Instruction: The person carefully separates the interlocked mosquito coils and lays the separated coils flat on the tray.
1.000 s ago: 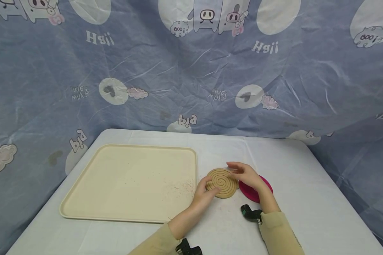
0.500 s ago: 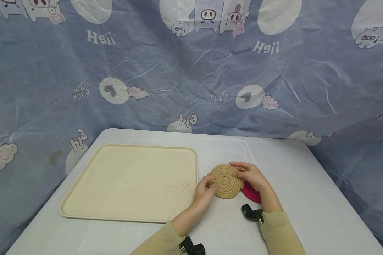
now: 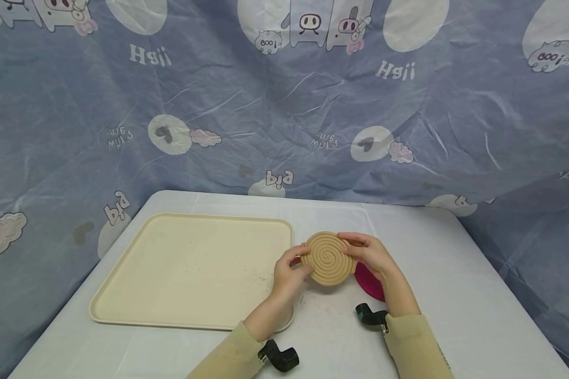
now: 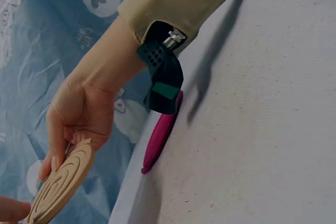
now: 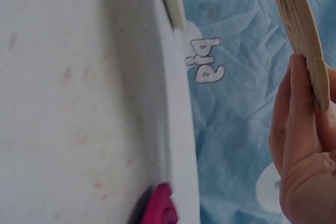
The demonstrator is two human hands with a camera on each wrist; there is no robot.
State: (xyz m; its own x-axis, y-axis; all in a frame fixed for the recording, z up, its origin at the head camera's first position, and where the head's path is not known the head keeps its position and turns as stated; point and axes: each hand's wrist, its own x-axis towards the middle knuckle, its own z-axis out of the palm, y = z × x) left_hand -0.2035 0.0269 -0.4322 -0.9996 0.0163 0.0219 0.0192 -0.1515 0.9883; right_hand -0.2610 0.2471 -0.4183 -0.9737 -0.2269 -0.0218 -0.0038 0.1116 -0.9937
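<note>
Tan spiral-grooved disc (image 3: 327, 260), centre right, is pinched by left hand (image 3: 287, 275) and right hand (image 3: 372, 256). Magenta round disc (image 3: 370, 284) lies lower right.

I hold a tan, round, flat disc (image 3: 326, 259), wooden-looking, with a spiral line winding from its rim in to the middle of its face. My left hand (image 3: 286, 273) grips its left side and my right hand (image 3: 373, 257) its upper right. It is raised off the white-covered desk (image 3: 460, 300), somewhat right of midway between the desk's left and right edges. The spiral face is tilted up toward me. Edge-on, the disc is thin, and a small corner juts past the rim beside my right hand. My fingers hide parts of both sides.
</note>
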